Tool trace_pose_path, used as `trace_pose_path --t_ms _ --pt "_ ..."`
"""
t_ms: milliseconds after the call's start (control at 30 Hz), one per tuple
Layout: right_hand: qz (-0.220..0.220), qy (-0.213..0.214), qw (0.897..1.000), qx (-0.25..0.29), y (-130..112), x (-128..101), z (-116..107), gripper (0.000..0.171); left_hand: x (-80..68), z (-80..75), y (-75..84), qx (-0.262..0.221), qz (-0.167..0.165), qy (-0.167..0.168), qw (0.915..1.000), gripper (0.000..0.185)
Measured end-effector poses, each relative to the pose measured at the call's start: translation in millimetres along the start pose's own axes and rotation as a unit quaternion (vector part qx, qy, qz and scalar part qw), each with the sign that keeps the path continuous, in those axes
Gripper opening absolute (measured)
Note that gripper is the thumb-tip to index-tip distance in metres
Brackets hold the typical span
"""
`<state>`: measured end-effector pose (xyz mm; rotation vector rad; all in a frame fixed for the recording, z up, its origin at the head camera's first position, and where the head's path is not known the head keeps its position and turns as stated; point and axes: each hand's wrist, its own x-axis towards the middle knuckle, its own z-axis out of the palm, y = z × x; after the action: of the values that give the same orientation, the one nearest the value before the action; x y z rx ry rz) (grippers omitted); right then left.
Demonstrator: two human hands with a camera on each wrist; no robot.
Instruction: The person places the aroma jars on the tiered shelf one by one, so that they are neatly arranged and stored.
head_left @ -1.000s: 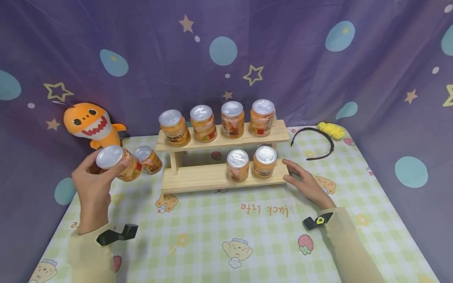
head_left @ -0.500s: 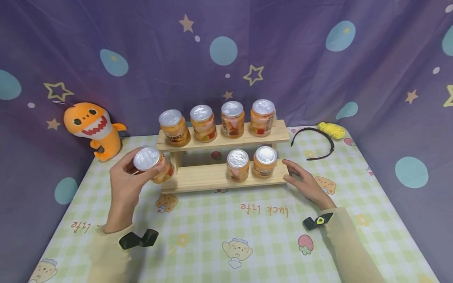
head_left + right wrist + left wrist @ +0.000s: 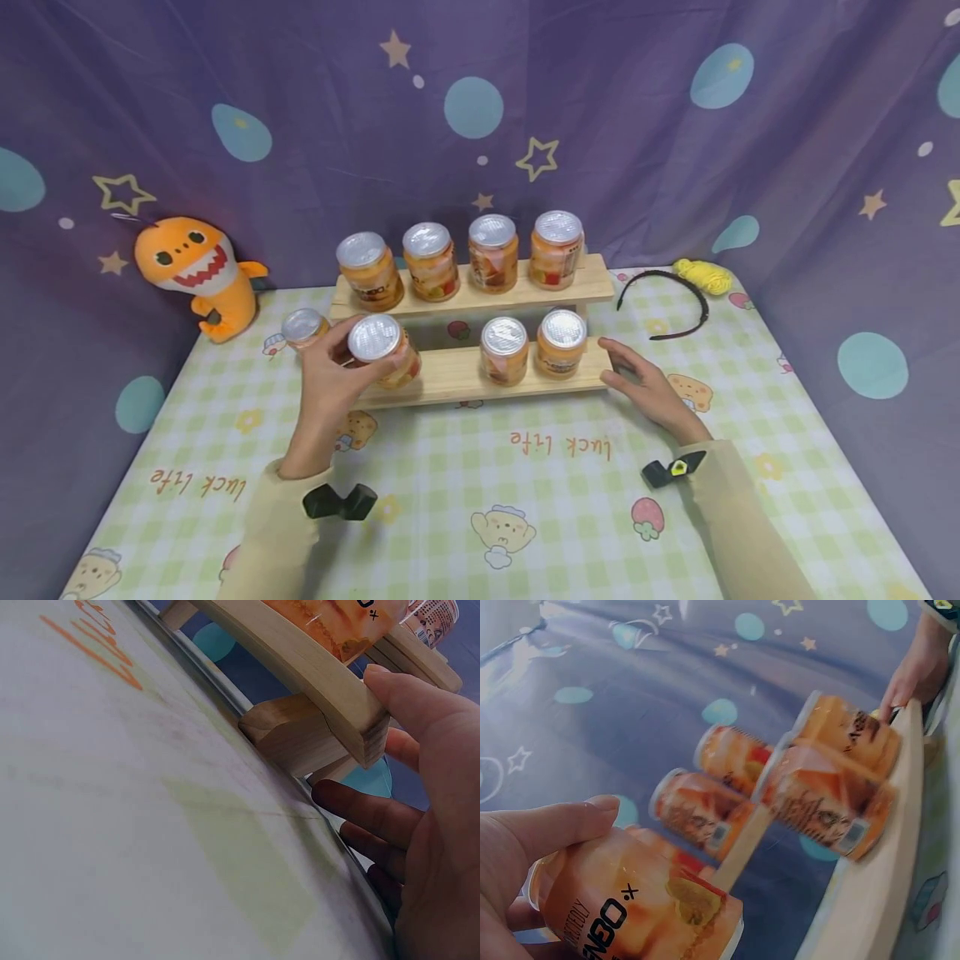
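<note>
My left hand [image 3: 330,375] grips an orange can with a silver lid [image 3: 378,350] just above the left end of the lower step of a wooden two-step rack [image 3: 450,379]. The left wrist view shows the same can [image 3: 630,907] in my fingers. Two cans [image 3: 532,346] stand on the lower step at its right. Several cans [image 3: 461,258] line the upper step. Another can [image 3: 302,327] stands on the table left of the rack. My right hand [image 3: 637,383] lies open, fingers against the rack's right end [image 3: 352,724].
An orange shark plush [image 3: 198,271] sits at the back left. A black headband [image 3: 675,304] and a yellow string bundle [image 3: 701,273] lie at the back right. A purple starred cloth backs the checked tablecloth [image 3: 525,500].
My left hand has carried its can rightward from the table's left side to the lower step's left end. One can stays on the table. The right hand has not moved.
</note>
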<state>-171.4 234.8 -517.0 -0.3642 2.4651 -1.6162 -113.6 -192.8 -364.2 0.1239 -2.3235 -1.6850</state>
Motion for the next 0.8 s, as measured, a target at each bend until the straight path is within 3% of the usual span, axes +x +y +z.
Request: trace_pose_path --t_ms 267,533,800 --pt "0.000 -0.002 1.000 0.000 2.3 0.5 -0.5 0.060 1.9 29.0 -12.8 0.004 -0.020 -0.057 0.9982 0.060" --pt "-0.002 0.000 1.000 -0.004 2.0 0.3 -0.6 0.059 6.8 52.6 -21.2 0.004 -0.017 -0.063 0.9979 0.063" --pt "-0.006 -0.001 1.000 -0.006 0.9 -0.4 -0.6 0.060 10.6 64.8 -32.3 -0.008 -0.017 -0.069 0.9974 0.063"
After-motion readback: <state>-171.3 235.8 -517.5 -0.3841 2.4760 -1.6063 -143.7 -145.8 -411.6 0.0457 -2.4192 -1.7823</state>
